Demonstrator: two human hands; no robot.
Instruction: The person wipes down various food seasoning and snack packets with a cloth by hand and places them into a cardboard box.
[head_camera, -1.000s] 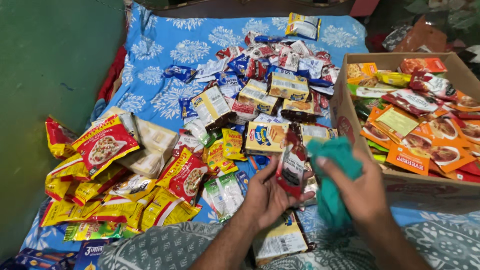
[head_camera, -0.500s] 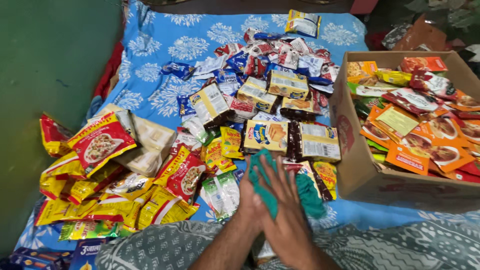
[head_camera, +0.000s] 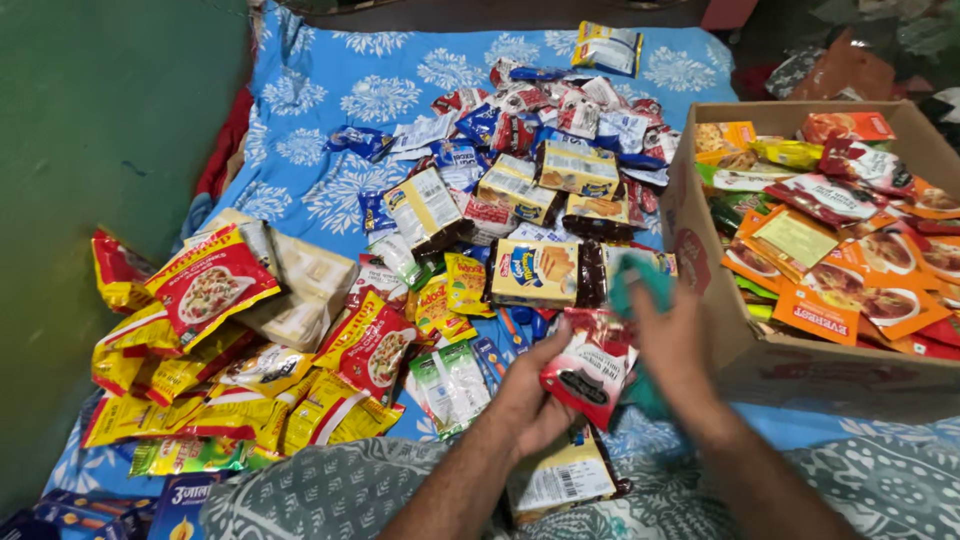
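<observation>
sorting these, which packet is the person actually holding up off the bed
The red and white packet, pinched in the left hand; the other packets lie flat.

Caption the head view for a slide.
Left hand holds a red snack packet, right hand a teal cloth, beside a packet-filled cardboard box.

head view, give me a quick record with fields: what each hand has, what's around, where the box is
left hand: left hand holds a glossy red and white snack packet
right hand: right hand grips a crumpled teal cloth, touching the packet's right side
surface: blue bedsheet with white floral print
left of hands: pile of yellow and red noodle packets
ahead of hands: yellow biscuit boxes among small mixed sachets
right: open brown cardboard box filled with orange spice packets
near edge: grey patterned fabric below the forearms
</observation>
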